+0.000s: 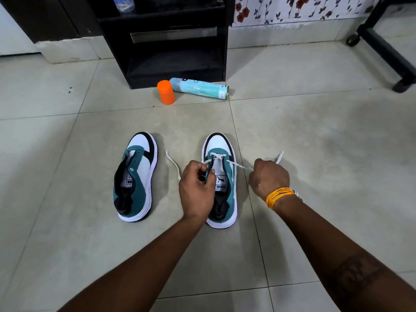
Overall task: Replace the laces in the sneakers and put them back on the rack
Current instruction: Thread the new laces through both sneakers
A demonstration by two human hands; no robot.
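Note:
Two teal, white and black sneakers stand side by side on the tiled floor, toes pointing away from me. The left sneaker (pixel 137 176) has no lace in its eyelets. The right sneaker (pixel 221 158) has a white lace (pixel 236 165) threaded through its front eyelets. My left hand (pixel 196 188) pinches one side of the lace at the shoe's left eyelet row. My right hand (pixel 269 177) grips the other side, pulled out to the right, with its tip sticking out beyond my fist. A loose lace end (pixel 174 164) lies on the floor between the sneakers.
A black shoe rack (pixel 175 41) stands ahead against the wall. A light blue spray can (pixel 199 88) lies on its side in front of it, beside an orange cap (pixel 166 92). A black wheeled frame (pixel 382 43) is at the far right.

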